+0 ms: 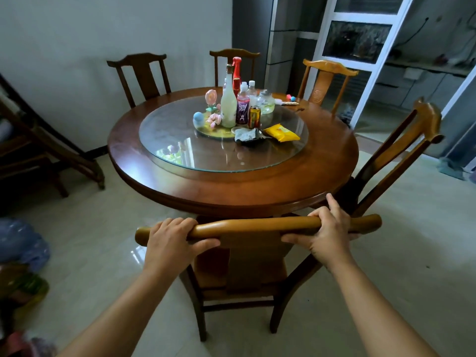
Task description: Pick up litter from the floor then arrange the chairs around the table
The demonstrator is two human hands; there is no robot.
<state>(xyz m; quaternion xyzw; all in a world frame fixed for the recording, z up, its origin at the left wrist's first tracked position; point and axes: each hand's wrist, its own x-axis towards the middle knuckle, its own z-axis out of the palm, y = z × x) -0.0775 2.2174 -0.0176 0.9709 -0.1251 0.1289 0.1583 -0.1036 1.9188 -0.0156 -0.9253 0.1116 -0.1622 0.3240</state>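
A wooden chair [247, 274] stands right in front of me, its seat partly under the round wooden table [231, 186]. My left hand [171, 240] grips the left end of its top rail [257, 225]. My right hand [327, 228] grips the rail's right part, forefinger stretched toward the table edge. Another chair [396, 155] stands at the table's right, tilted toward it. Three more chairs stand behind the table: a dark chair [143, 73] at far left, a middle chair [235, 55], and a light chair [325, 78] at far right.
Bottles, a can [254, 116], a yellow packet [282, 132] and ornaments crowd the glass turntable [221, 153]. Dark wooden furniture [38, 150] stands at left. Bags and a bundle [20, 248] lie on the pale floor at lower left. A white-framed doorway [365, 60] opens at back right.
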